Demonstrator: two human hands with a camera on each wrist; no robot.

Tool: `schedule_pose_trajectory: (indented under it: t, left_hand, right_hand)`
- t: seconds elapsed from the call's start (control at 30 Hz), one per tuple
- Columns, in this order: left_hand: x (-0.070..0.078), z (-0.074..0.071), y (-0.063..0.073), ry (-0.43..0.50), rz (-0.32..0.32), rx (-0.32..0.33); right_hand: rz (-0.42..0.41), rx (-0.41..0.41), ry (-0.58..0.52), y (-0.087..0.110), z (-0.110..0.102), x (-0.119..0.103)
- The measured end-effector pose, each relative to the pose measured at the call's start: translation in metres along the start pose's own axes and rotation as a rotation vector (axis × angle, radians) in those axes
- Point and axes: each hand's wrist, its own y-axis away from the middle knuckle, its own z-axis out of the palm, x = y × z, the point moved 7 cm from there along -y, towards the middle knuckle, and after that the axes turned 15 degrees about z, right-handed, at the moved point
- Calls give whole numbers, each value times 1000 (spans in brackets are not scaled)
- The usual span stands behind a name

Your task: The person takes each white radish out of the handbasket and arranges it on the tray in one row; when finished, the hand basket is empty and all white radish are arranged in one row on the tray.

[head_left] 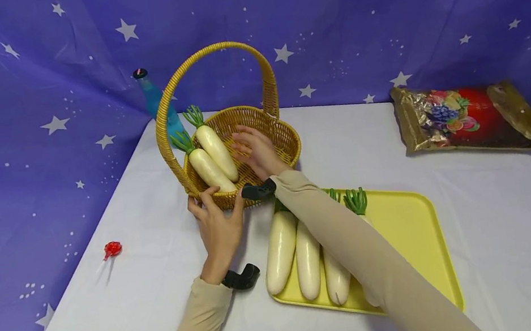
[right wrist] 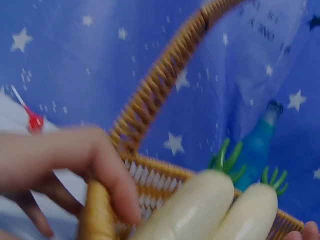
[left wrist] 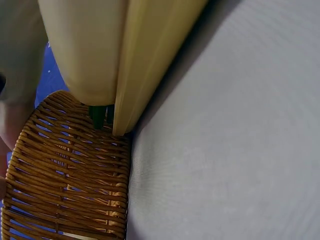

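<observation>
A wicker basket (head_left: 287,139) with a tall arched handle holds two white radishes (head_left: 209,168) with green tops, lying side by side against its left wall. My left hand (head_left: 220,229) grips the basket's near rim, its fingers hooked over the edge, as the right wrist view shows beside the radishes (right wrist: 195,210). Inside the basket, my right hand (head_left: 259,152) hovers to the right of the radishes with loosely bent fingers and nothing held. Several more white radishes (head_left: 309,262) lie on a yellow tray (head_left: 408,224), partly hidden under my right forearm.
A blue bottle (head_left: 155,99) stands behind the basket's left side. On the left of the white table (head_left: 158,273) lies a red lollipop (head_left: 112,249). A gold and red packaged bag (head_left: 469,118) rests at the back right. A starry purple cloth (head_left: 342,22) hangs behind.
</observation>
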Motion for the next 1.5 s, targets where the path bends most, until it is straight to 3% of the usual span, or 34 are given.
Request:
schedule_pose_trajectory:
  t: [0.17, 0.3, 0.67, 1.13, 1.5]
  left_hand:
    - [0, -5, -2, 1, 7, 14]
    - [-2, -5, -1, -1, 0, 2]
    - [-3, -1, 0, 1, -19, 1]
    - [-1, 1, 1, -6, -2, -14]
    - [0, 1, 1, -4, -7, -26]
  right_hand:
    - [67, 71, 232, -13, 9, 2]
    - [165, 38, 386, -17, 15, 9]
    - [232, -73, 398, -17, 21, 16]
    - [175, -34, 582, -13, 16, 13]
    - [80, -63, 708, -13, 16, 13]
